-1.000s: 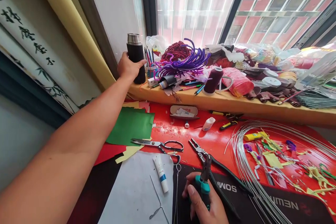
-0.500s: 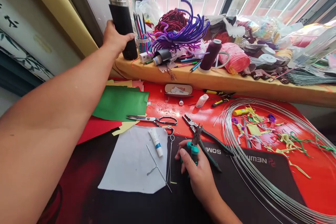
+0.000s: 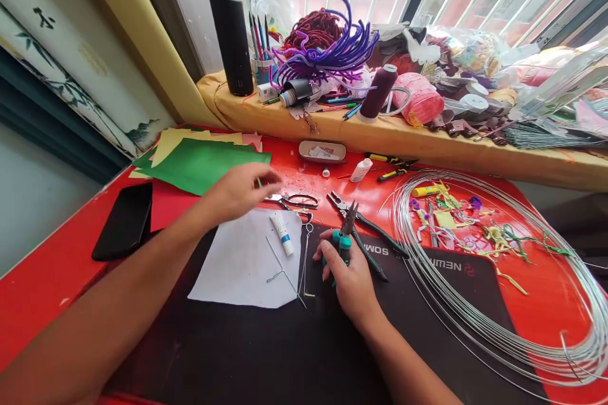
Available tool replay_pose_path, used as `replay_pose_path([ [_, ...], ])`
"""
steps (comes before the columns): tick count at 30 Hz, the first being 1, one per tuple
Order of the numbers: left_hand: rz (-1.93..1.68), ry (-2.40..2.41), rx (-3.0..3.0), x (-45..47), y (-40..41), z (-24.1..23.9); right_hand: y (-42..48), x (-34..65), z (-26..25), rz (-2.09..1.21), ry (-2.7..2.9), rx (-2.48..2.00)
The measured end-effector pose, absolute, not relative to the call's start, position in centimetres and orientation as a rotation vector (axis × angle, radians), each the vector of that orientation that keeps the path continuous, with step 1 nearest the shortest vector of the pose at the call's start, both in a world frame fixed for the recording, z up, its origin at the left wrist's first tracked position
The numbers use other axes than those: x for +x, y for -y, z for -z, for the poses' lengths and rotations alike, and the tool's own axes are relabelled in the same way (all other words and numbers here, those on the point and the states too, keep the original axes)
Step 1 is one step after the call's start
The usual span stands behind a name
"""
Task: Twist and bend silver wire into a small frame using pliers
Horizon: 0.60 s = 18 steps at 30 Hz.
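Note:
My left hand [image 3: 244, 188] hovers over the green paper [image 3: 190, 164] and the handled scissors [image 3: 301, 201]. Its fingers are loosely bent and apart, with nothing seen in them. In my right hand [image 3: 349, 272] is a pair of teal-handled pliers [image 3: 342, 240], jaws pointing up and away. Left of that hand lies a white sheet [image 3: 228, 266] bearing a glue tube [image 3: 282, 234] and a bent, twisted wire piece [image 3: 284, 271]. A looped wire piece [image 3: 305, 259] rests along the sheet's right edge. Larger dark-handled pliers [image 3: 375, 228] lie just beyond my right hand.
A wire coil [image 3: 456, 323] spreads over the right side, around yarn scraps [image 3: 498, 237]. A black phone [image 3: 122, 221] lies at left. On the cloth-covered ledge stand a black thermos [image 3: 232, 44], a thread cone [image 3: 379, 93] and purple pipe cleaners [image 3: 323, 60]. A small white bottle [image 3: 361, 170] is near the ledge.
My left hand has let go of the thermos, which stays on the ledge, and has come down toward the scissors. The right hand keeps its hold on the pliers. The view has shifted somewhat.

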<state>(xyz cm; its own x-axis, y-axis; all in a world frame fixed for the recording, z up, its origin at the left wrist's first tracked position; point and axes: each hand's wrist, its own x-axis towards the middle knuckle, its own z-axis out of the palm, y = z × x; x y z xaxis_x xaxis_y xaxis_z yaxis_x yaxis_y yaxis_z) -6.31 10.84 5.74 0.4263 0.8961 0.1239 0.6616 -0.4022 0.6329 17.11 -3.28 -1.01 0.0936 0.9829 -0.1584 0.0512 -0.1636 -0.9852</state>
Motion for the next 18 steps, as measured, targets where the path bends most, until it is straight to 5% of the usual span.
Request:
replay_pose_path([
  [5,-0.112,-1.168,2.346,-6.9,-5.8,-5.0,3.2,17.6,1.0,-1.17,1.189,-1.431],
  [18,-0.177,-1.121,2.422,-5.6,-1.2,-1.5,3.5,18.3,-0.6,-0.32,1.946,-1.92],
])
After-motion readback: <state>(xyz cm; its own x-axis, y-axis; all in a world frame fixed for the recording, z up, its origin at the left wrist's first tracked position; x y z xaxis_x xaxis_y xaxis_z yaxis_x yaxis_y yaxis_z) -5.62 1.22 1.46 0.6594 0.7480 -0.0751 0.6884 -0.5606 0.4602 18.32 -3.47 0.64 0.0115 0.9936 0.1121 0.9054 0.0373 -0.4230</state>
